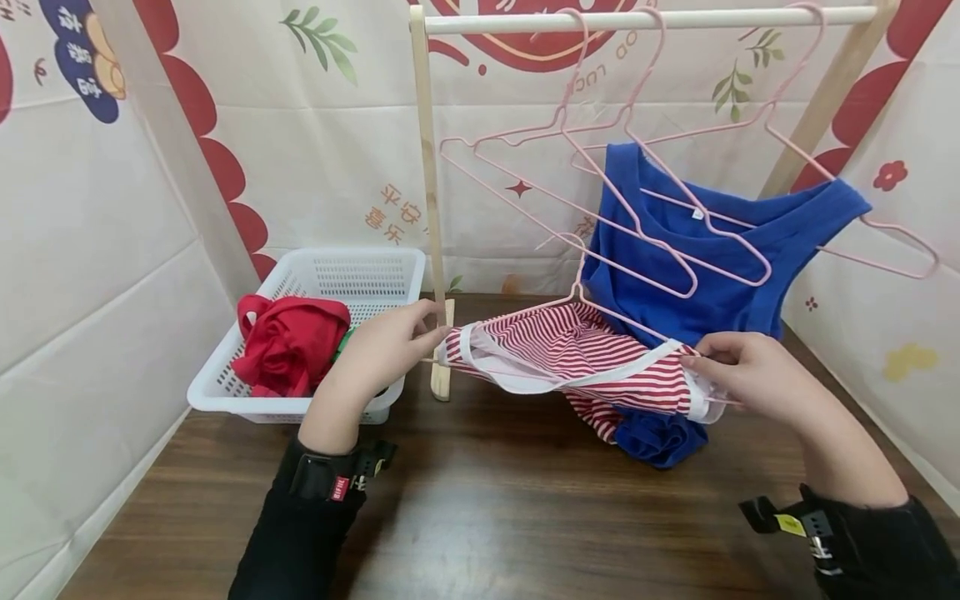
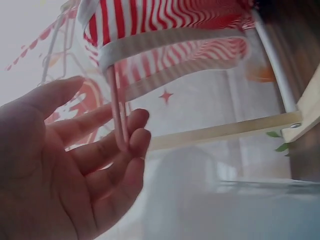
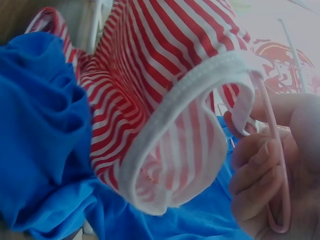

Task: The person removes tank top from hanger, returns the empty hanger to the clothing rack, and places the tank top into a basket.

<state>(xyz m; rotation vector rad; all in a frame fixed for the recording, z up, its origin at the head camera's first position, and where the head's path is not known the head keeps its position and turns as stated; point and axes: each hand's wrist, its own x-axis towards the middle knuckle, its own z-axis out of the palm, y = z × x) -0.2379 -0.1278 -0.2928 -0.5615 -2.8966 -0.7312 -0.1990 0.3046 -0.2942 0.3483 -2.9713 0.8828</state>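
A red-and-white striped sleeveless top [image 1: 600, 333] with white trim sits on a pink hanger [image 1: 622, 317], held above the table. Beside its left shoulder is my left hand [image 1: 386, 342]. In the left wrist view, the hanger's end [image 2: 118, 110] rests against the loosely bent fingers of that hand [image 2: 75, 165], and the thumb stands apart. My right hand [image 1: 772, 375] pinches the white-trimmed strap at the other shoulder. The right wrist view has the hanger's other end [image 3: 278, 150] crossing that hand's curled fingers [image 3: 257, 175]; the thumb's contact is partly hidden.
A blue sleeveless top [image 1: 697, 242] hangs behind on a rack with a white rail [image 1: 675, 18], among other pink hangers [image 1: 637, 92]. Bunched blue cloth [image 1: 660, 437] lies below the striped top. At left, a white basket [image 1: 360, 279] holds a red garment [image 1: 296, 342] and something green.
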